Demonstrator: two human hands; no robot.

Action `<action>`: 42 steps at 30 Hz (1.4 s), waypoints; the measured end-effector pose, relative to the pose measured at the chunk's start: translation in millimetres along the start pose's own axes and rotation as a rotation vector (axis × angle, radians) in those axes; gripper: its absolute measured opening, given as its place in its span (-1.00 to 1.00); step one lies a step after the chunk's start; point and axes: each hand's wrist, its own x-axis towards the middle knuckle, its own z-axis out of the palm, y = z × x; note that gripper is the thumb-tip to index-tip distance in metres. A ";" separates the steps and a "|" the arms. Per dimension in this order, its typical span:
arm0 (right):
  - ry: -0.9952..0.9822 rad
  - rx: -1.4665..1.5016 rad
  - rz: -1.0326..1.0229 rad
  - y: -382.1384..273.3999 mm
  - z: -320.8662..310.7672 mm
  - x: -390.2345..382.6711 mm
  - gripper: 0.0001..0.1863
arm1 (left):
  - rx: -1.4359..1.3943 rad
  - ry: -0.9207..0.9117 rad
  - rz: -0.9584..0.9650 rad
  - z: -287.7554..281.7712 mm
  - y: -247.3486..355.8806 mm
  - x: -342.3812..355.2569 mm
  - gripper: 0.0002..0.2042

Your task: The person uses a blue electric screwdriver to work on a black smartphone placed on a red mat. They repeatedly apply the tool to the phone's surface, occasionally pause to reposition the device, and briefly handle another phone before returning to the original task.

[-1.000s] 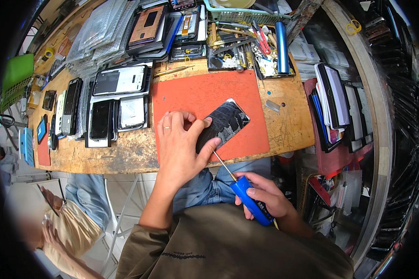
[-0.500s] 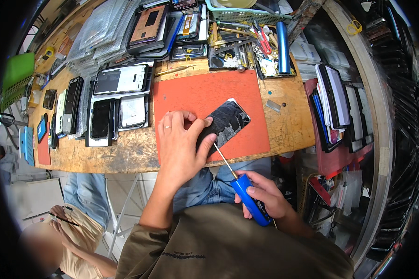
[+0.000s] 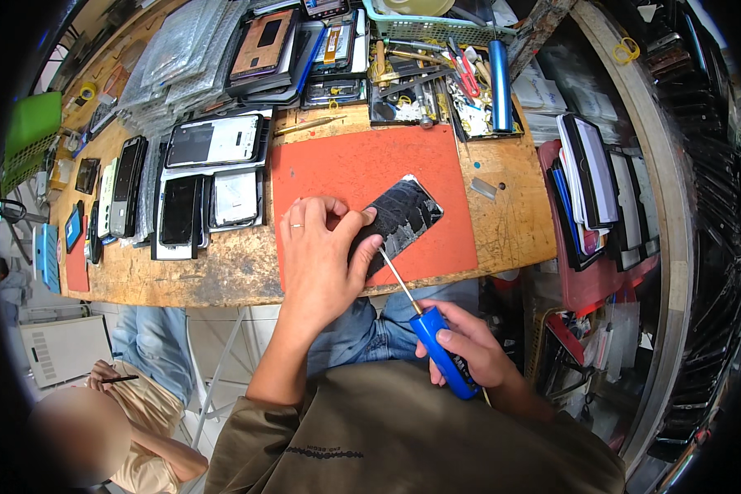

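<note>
A dark phone screen panel (image 3: 405,216) lies slanted on the orange-red mat, its surface streaked and patchy with grey residue. My left hand (image 3: 323,247) grips the panel's near left end, thumb and forefinger pressing on it and the other fingers curled. In my right hand (image 3: 473,346) is a blue handheld electric tool (image 3: 443,352) with a long thin metal shaft. The fingers wrap around its handle below the bench's front edge. Its shaft points up and left, and the tip meets the panel's near side beside my left thumb.
The orange-red mat (image 3: 325,165) covers the middle of the wooden bench (image 3: 514,222). Stacked phones and parts (image 3: 214,140) stand left; tool trays (image 3: 412,86) and a blue cylinder (image 3: 500,86) lie beyond. A rack of panels (image 3: 589,177) is at right. Another person (image 3: 152,412) sits lower left.
The blue tool and its tip have shifted slightly right along the panel. My left hand stays in place. The other person at lower left has moved their head and hands.
</note>
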 end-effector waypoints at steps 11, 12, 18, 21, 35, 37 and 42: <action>0.033 0.044 -0.019 -0.2 1.4 0.3 -0.31 | -0.018 -0.007 -0.041 2.9 -2.4 0.2 -0.73; 0.030 0.031 -0.025 -0.2 0.8 0.1 -0.31 | -0.009 -0.009 -0.027 1.5 -1.1 0.2 -0.71; -0.014 -0.005 0.022 0.2 -4.1 -4.0 -0.30 | -0.006 -0.022 -0.004 -2.9 -0.5 -1.2 -0.63; -0.025 -0.082 0.023 -4.0 -13.1 -7.2 -0.31 | -0.008 -0.022 0.007 -0.9 -4.3 -1.4 -0.66; -0.010 -0.087 0.014 -8.7 -23.6 -10.0 -0.32 | 0.031 -0.034 -0.002 -0.2 3.6 -1.8 -0.52; -0.006 -0.106 -0.004 -8.9 -23.8 -9.7 -0.31 | 0.028 -0.023 0.013 1.0 1.8 -2.1 -0.52; -0.003 -0.109 -0.014 -8.5 -23.4 -9.3 -0.32 | 0.024 -0.039 -0.006 2.6 -1.0 -2.2 -0.53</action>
